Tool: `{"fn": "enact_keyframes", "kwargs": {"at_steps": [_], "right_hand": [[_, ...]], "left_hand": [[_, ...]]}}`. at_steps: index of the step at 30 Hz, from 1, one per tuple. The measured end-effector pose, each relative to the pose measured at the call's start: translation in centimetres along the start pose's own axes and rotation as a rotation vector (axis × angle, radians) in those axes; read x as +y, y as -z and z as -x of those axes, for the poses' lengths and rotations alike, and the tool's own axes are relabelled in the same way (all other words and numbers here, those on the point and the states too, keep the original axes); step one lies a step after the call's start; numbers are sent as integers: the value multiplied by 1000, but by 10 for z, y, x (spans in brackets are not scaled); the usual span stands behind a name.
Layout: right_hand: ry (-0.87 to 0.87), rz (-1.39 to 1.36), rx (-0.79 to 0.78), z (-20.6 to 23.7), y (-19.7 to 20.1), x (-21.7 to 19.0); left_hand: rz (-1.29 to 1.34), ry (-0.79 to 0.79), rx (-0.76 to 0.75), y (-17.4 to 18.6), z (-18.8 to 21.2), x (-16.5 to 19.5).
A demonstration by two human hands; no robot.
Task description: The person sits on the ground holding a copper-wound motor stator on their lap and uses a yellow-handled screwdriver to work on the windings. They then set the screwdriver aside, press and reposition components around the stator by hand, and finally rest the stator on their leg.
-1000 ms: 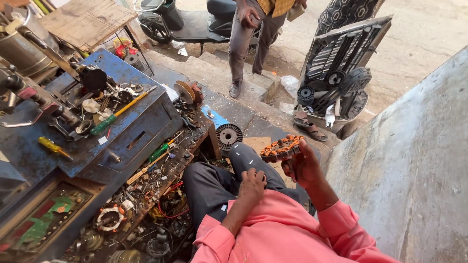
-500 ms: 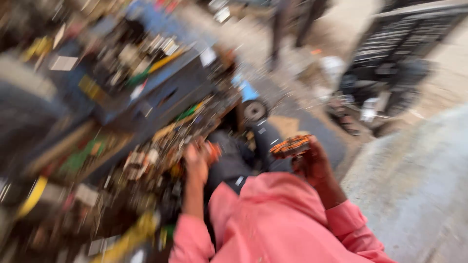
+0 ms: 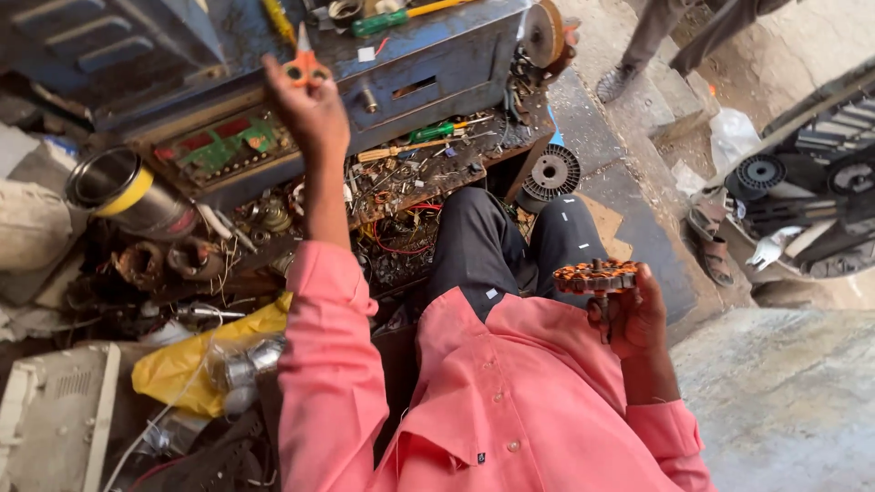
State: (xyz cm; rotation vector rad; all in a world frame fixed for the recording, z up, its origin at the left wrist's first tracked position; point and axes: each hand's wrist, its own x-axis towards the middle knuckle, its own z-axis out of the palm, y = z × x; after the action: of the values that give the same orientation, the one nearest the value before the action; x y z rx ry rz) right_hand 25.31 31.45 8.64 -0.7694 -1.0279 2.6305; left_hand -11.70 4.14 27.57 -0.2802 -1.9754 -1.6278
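While the right hand [image 3: 638,319] is gripping a round copper-wound coil [image 3: 597,276] flat above the lap, the left hand [image 3: 305,105] is closing around orange-handled scissors [image 3: 303,62], blades pointing up, far out over the cluttered blue workbench [image 3: 437,68].

**Open-air repair workshop, street side**

Blue metal toolbox [image 3: 428,68] at 12 o'clock, screwdrivers [image 3: 428,135] and loose parts heaped below. Circuit board [image 3: 223,146] at 11. Scrap coils [image 3: 164,260], wire at 9. Bare concrete step [image 3: 638,219] at 2.
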Motion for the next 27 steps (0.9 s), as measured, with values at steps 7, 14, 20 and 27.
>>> {"fn": "enact_keyframes", "kwargs": {"at_steps": [7,14,20,27], "right_hand": [[4,9,17,-2,7,-1],[-35,31,28,-5,-1,-3],[-89,-7,13,-4,-5,3],[-78,-2,31,4,-28,24]], "left_hand": [[-565,-195,-142,5,-18,-6],[-331,-161,-250,38,108,-33],[-341,168,-683,123,257,-108],[-764,235,-858,181,291,-125]]}}
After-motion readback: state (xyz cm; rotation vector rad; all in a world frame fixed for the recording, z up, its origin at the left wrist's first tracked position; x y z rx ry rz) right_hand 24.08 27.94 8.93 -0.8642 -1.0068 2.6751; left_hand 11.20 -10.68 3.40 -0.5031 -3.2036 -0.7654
